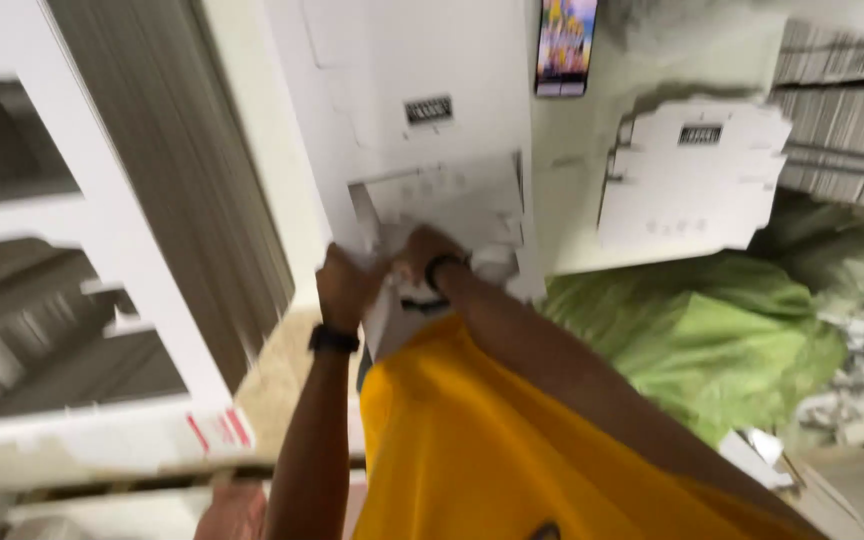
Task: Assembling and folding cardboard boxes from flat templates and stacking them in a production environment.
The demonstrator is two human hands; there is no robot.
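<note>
Both hands met at the lower edge of a flat white die-cut cardboard sheet (422,110) lying on the pale work surface (577,170): the left hand (344,285), with a black wristband, was closed on the crumpled white cardboard flap (392,290), and the right hand (424,255) gripped the same flap. A second white cardboard blank (692,175) lay to the right, above a green sack (712,340), and a phone (564,45) stood at the top edge.

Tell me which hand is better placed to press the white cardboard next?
Probably the right hand: it rests on the white cardboard sheet by its flap, while the left hand only grips its near edge. Blur hides the fingers.
</note>
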